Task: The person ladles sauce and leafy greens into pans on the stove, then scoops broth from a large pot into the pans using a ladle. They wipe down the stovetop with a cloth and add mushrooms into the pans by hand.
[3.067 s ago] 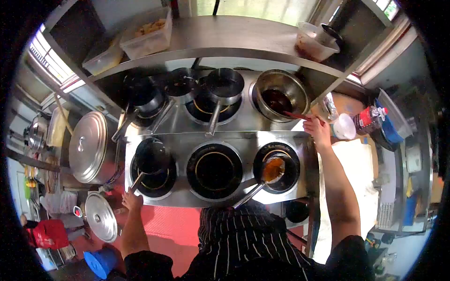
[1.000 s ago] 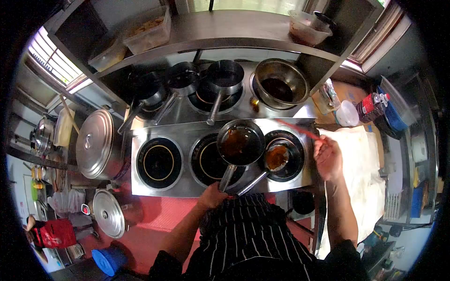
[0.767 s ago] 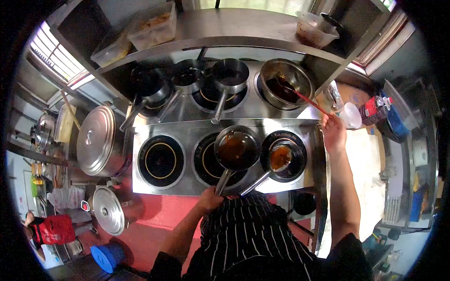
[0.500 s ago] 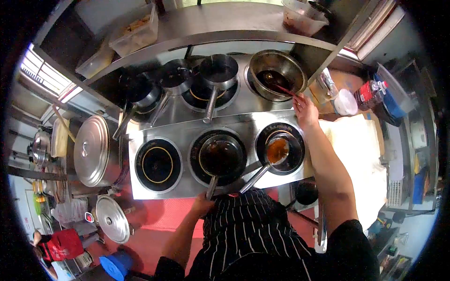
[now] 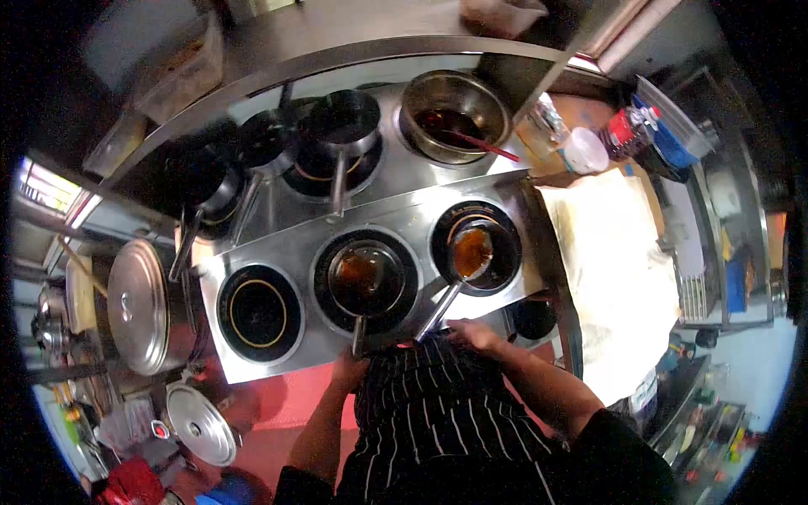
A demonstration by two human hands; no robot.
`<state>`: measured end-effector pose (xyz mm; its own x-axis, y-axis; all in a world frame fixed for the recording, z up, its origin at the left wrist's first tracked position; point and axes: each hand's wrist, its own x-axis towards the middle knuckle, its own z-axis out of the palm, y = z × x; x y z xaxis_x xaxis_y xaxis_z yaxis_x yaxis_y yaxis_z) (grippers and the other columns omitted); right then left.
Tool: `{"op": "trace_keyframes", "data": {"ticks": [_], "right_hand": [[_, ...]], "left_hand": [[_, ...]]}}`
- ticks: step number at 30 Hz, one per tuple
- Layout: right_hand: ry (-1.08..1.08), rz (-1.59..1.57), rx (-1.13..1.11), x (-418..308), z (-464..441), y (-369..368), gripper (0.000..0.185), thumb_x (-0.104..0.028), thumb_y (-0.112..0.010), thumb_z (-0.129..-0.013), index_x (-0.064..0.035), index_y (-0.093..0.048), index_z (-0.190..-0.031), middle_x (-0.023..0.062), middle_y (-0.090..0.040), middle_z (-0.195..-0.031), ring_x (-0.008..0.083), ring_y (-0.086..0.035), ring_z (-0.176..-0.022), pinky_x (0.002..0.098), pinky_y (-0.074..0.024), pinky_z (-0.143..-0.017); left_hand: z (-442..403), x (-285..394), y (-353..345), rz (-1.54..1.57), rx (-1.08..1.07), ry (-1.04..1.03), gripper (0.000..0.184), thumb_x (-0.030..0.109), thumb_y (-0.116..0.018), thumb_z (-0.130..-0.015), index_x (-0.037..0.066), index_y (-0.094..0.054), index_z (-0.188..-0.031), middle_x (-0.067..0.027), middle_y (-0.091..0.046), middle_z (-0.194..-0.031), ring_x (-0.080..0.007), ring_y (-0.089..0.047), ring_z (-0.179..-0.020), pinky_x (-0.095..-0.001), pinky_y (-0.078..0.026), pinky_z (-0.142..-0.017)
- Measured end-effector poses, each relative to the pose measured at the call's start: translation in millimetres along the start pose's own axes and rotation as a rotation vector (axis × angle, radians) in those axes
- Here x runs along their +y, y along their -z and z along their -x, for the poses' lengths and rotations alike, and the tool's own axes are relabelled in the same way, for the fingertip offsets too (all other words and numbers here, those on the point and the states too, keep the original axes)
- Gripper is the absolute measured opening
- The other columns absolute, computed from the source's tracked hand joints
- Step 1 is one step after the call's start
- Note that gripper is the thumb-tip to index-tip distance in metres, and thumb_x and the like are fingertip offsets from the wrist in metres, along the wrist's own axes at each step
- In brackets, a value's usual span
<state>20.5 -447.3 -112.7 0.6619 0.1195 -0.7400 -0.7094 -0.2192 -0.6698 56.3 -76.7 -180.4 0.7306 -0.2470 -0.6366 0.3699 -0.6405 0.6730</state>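
Observation:
My left hand (image 5: 349,370) is closed round the handle end of the middle front pan (image 5: 367,279), which sits on its burner with brown sauce inside. My right hand (image 5: 475,335) is at the stove's front edge, just right of the handle of the right front pan (image 5: 473,252); its fingers point left, apart from that handle, and nothing shows in them. Orange-brown sauce lies in that right pan. The red-handled ladle (image 5: 481,145) leans in the metal bowl (image 5: 454,93) of dark sauce on the back right burner, with no hand on it.
Several dark pans stand at the back left, among them one pan (image 5: 341,122) with its handle forward. Left of the stove are lidded pots (image 5: 139,307). To the right lie a pale cloth (image 5: 610,278), a white tub (image 5: 585,151) and a red-labelled bottle (image 5: 623,133).
My right hand has let go of the ladle and come down to the front edge. My left hand stays at the middle pan's handle. The view has turned and shifted.

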Motion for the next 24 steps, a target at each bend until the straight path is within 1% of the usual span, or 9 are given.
{"op": "trace_keyframes", "data": {"ticks": [3,7,9,11,15,17,19,21,24], "right_hand": [[-0.092,-0.590,-0.085,-7,-44,-33,0.038,-0.033,-0.060,-0.092,-0.0067,-0.057,-0.119,0.0093,-0.059,-0.100,0.0211,-0.059,-0.088,0.0351,-0.0477,-0.079],[0.194,-0.305,0.157,-26,-39,-47,0.028,-0.025,-0.062,-0.091,-0.0056,-0.058,-0.111,0.0061,-0.056,-0.085,0.0185,-0.054,-0.071,0.0301,-0.0477,-0.063],[-0.100,-0.779,0.295,-7,-65,-50,0.022,-0.017,-0.060,-0.090,-0.0026,-0.057,-0.107,0.0043,-0.055,-0.077,0.0162,-0.049,-0.060,0.0263,-0.0423,-0.052],[-0.037,-0.814,0.321,0,-58,-41,0.024,-0.016,-0.058,-0.090,0.0004,-0.057,-0.108,0.0032,-0.055,-0.073,0.0159,-0.050,-0.060,0.0278,-0.0418,-0.053],[-0.030,-0.399,0.523,13,-50,-18,0.034,-0.028,-0.057,-0.093,0.0020,-0.057,-0.110,0.0045,-0.059,-0.076,0.0160,-0.053,-0.063,0.0315,-0.0434,-0.056],[0.018,-0.473,0.443,19,-46,-8,0.048,-0.033,-0.061,-0.090,0.0067,-0.055,-0.118,0.0134,-0.066,-0.090,0.0190,-0.061,-0.078,0.0339,-0.0515,-0.065],[-0.009,-0.555,0.483,0,-14,-6,0.052,-0.035,-0.061,-0.091,0.0061,-0.055,-0.121,0.0130,-0.067,-0.092,0.0193,-0.062,-0.081,0.0338,-0.0523,-0.069],[-0.167,-0.717,0.440,4,13,0,0.050,-0.036,-0.056,-0.094,-0.0042,-0.047,-0.132,0.0142,-0.059,-0.119,0.0253,-0.059,-0.100,0.0389,-0.0490,-0.084],[-0.020,-0.914,0.420,77,47,14,0.053,-0.042,-0.057,-0.092,-0.0077,-0.047,-0.131,0.0145,-0.059,-0.122,0.0275,-0.060,-0.100,0.0397,-0.0484,-0.086]], "left_hand": [[-4,-8,-3,0.073,-0.067,0.008,0.054,0.026,-0.069,-0.075,-0.004,-0.055,-0.118,-0.0236,-0.066,-0.104,-0.0349,-0.064,-0.098,-0.0446,-0.049,-0.083],[-24,-38,-12,0.252,-0.092,0.115,0.053,0.027,-0.066,-0.079,-0.002,-0.054,-0.120,-0.0220,-0.065,-0.106,-0.0337,-0.063,-0.097,-0.0430,-0.049,-0.083],[-22,-30,-7,0.303,0.107,-0.007,0.052,0.029,-0.065,-0.081,-0.002,-0.053,-0.121,-0.0207,-0.063,-0.107,-0.0327,-0.062,-0.096,-0.0419,-0.049,-0.082],[-11,-7,4,0.318,0.285,-0.153,0.051,0.030,-0.064,-0.082,-0.002,-0.053,-0.121,-0.0198,-0.062,-0.108,-0.0319,-0.062,-0.095,-0.0412,-0.049,-0.081],[-12,32,9,0.428,0.241,-0.514,0.033,0.021,-0.059,-0.094,0.003,-0.055,-0.121,-0.0032,-0.056,-0.094,-0.0109,-0.054,-0.070,-0.0240,-0.045,-0.062],[10,83,13,0.288,0.267,-0.530,0.032,0.013,-0.057,-0.088,0.001,-0.056,-0.117,-0.0153,-0.059,-0.109,-0.0254,-0.060,-0.094,-0.0355,-0.048,-0.083],[11,85,9,0.146,0.303,-0.541,0.024,0.006,-0.054,-0.089,0.002,-0.058,-0.113,-0.0144,-0.061,-0.106,-0.0220,-0.060,-0.092,-0.0347,-0.048,-0.082],[10,69,0,0.090,0.252,-0.555,0.025,0.009,-0.054,-0.090,0.002,-0.059,-0.113,-0.0115,-0.063,-0.098,-0.0190,-0.060,-0.087,-0.0329,-0.048,-0.080],[26,104,-17,0.126,0.171,-0.451,0.026,0.012,-0.055,-0.090,0.002,-0.059,-0.114,-0.0091,-0.064,-0.093,-0.0171,-0.060,-0.083,-0.0313,-0.048,-0.078]]}}
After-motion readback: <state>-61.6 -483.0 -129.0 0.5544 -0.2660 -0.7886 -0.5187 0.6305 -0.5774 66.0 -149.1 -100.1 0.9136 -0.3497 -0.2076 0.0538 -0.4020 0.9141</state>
